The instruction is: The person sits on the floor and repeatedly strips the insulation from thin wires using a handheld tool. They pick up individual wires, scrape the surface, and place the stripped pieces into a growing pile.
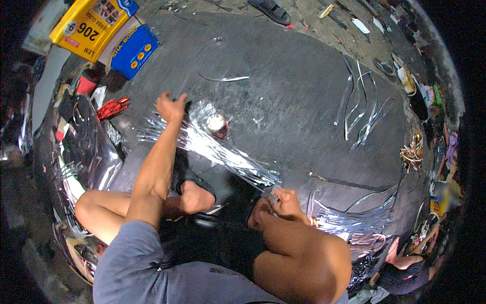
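A bundle of shiny silver strips (223, 153) stretches slantwise across the dark floor in front of me. My right hand (286, 201) is closed round its gathered near end, close to my right foot. The far left end fans out loosely beneath my left hand (171, 107), which is raised with thumb and fingers apart and nothing visible between them. Just beyond the strips stands a small round container (216, 124) with a brightly lit top.
Yellow and blue boxes (93, 30) stand at the far left, near red strips (112, 108). Loose silver strips (362, 106) lie at the right, with another silver pile (354, 218) beside my right knee. A sandal (270, 11) lies at the far edge. Another person (405, 271) shows at lower right.
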### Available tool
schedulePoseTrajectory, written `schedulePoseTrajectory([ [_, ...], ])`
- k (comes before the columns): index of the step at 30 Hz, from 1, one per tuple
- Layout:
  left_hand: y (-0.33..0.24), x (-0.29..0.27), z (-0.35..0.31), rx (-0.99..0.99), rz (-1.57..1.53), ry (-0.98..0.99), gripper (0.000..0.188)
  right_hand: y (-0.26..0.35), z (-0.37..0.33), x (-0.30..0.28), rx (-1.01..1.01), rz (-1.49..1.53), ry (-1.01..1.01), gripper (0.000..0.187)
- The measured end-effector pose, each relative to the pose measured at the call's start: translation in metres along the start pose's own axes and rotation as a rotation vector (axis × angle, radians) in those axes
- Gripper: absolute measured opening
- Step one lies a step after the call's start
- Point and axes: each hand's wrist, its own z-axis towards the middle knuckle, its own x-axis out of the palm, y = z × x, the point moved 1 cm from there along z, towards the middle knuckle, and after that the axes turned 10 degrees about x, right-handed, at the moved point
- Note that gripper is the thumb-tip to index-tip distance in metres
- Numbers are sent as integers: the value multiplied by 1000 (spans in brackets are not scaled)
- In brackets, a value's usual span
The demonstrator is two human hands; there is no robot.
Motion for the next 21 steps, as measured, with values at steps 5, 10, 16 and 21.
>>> schedulePoseTrajectory([
  [5, -103, 69, 27, 595, -198, 384, 34, 7, 3, -6, 217, -281, 94, 34],
  [10, -161, 119, 21, 816, 125, 624, 21, 18, 8, -42, 399, -115, -172, 61],
  [16, -206, 129, 12, 900, 204, 808, 21, 7, 30, -66, 404, -138, -392, 53],
  [21, -275, 71, -51, 879, -361, 759, 28, 23, 65, -90, 208, 38, -713, 44],
])
